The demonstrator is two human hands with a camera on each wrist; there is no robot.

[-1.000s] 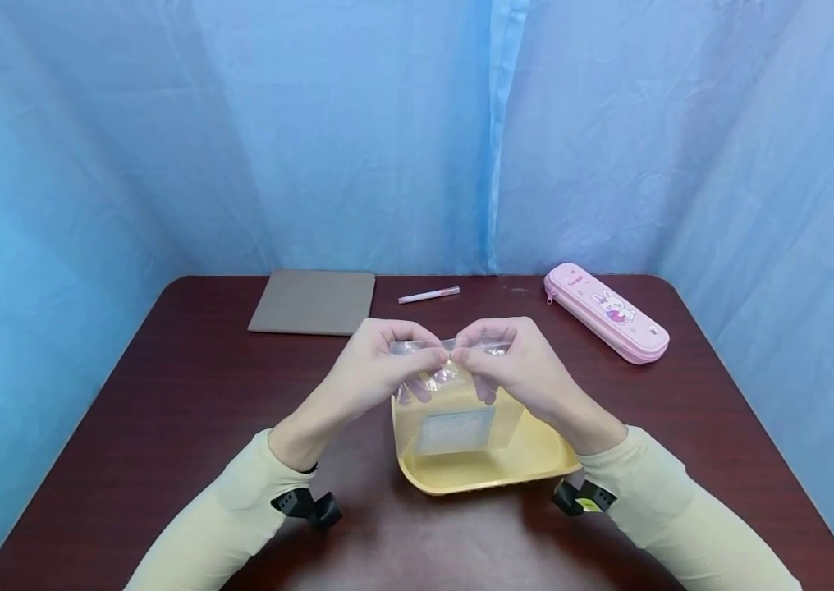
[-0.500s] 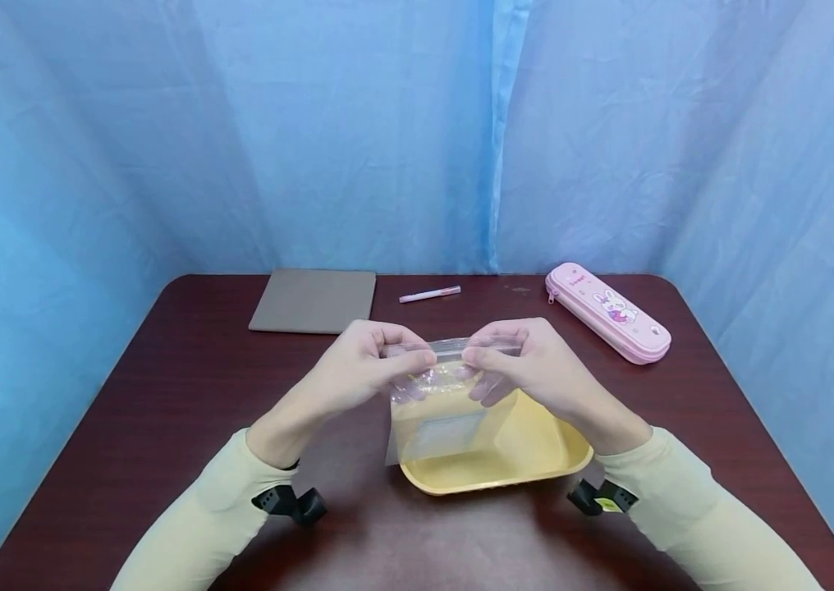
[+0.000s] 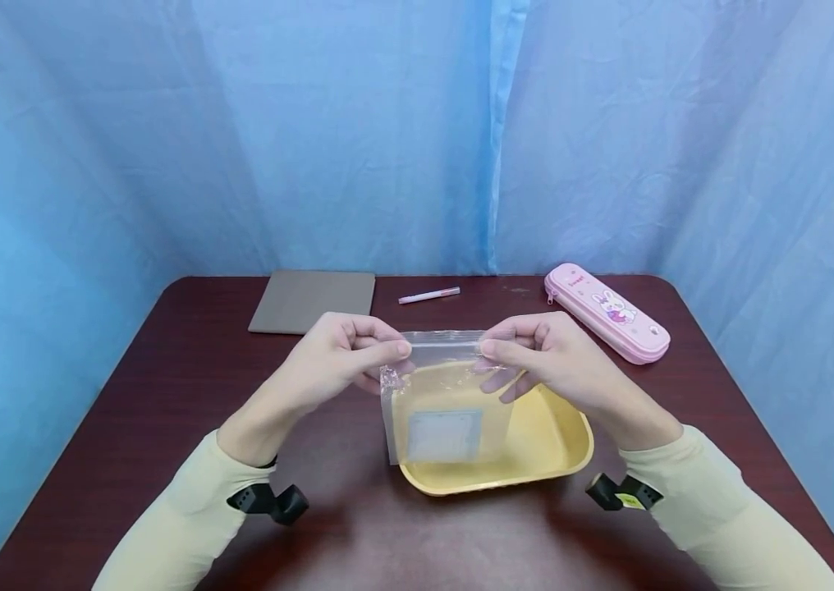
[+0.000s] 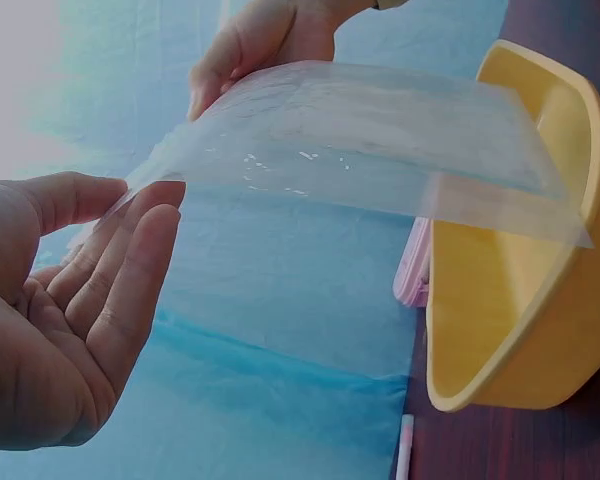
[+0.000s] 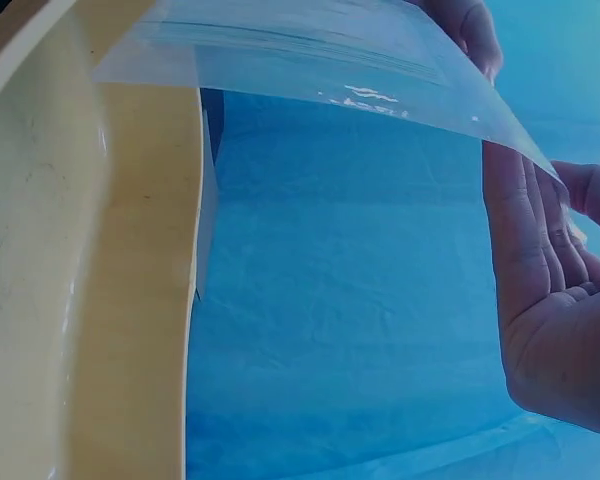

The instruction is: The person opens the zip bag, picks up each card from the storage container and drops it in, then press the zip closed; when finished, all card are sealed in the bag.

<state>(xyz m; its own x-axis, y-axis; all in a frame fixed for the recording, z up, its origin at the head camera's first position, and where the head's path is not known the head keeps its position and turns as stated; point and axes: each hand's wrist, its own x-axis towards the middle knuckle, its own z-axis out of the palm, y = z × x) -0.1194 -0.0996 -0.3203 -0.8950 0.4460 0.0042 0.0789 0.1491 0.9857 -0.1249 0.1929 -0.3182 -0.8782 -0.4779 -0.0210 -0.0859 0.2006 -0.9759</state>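
A clear zip-lock bag (image 3: 454, 382) with a pale rectangular panel low on its front hangs between my two hands. My left hand (image 3: 346, 357) pinches its top edge near the left corner, thumb against the fingers. At the opposite end of that edge, my right hand (image 3: 553, 361) pinches it the same way. In the left wrist view the bag (image 4: 370, 130) stretches from my fingertips toward a yellow plastic tray (image 4: 575, 330). The head view shows the bag in front of part of this tray, whose inside shows nothing lying in it.
A grey flat notebook-like rectangle (image 3: 313, 302) lies at the table's back left. Beside it is a white and pink pen (image 3: 428, 295). A pink pencil case (image 3: 607, 313) with a rabbit picture lies at the back right. Blue curtains (image 3: 358, 139) enclose the dark red table (image 3: 188, 394).
My hands have slid apart along the bag's top edge, left hand leftward and right hand rightward. The bag's upper part is now stretched flat, and its front panel shows more squarely.
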